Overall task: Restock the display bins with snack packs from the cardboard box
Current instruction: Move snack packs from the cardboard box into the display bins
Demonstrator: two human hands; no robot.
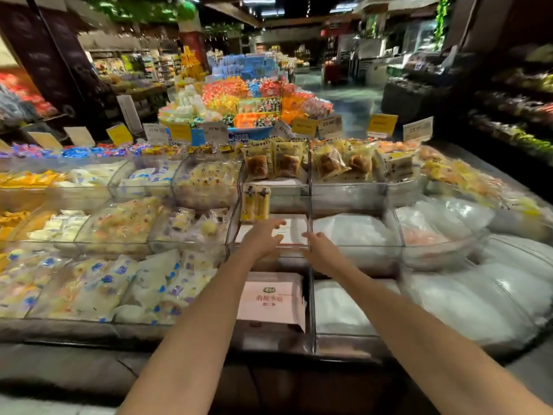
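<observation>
A: Okay, head view, hands?
B: Empty left hand [263,239], fingers spread, over the clear display bin [294,205]. Empty right hand [321,253], fingers relaxed, near that bin's front rim at 5 o'clock.
A: Stock?
B: Two yellow snack packs [256,202] upright inside, 11 o'clock of the left hand. A pink package [270,301] sits at 6 o'clock.

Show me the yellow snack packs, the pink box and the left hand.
yellow snack packs [262,203], head view, middle of the right pack.
pink box [270,299], head view, printed top face.
left hand [264,239], head view, back of the hand.
</observation>
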